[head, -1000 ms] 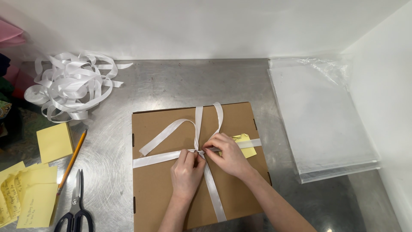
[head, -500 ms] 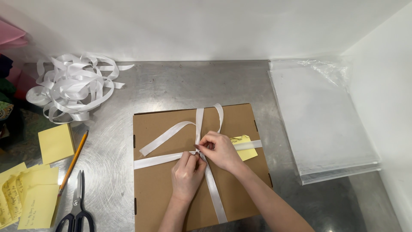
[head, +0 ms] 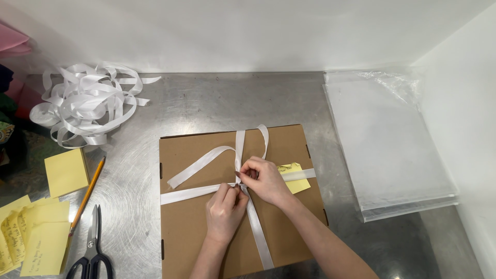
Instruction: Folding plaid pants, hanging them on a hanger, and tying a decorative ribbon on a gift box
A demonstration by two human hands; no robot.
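Flat brown cardboard box (head: 206,227), lying near centre on a brushed steel worktop (head: 206,103), bound crosswise with white satin ribbon (head: 191,194). Left hand (head: 225,209) rests on the lid with fingertips closed narrowly on the ribbon at the crossing; right hand (head: 266,181) pinches the same knot from the far right side, fingers curled tight. Two loose ribbon tails run out, one toward the far left, one looping to the far edge. For a neat knot, tension should probably be kept even on both tails, the crossing held flat against the lid, and the ribbon untwisted. A yellow sticky note (head: 293,175) sits tucked under the band just right of the hands. Also on the worktop: tangled white ribbon pile (head: 88,106) far left, yellow note pad (head: 65,171), pencil (head: 88,194), scissors (head: 93,248), stack of clear plastic bags (head: 387,150) at right. White walls behind and right.
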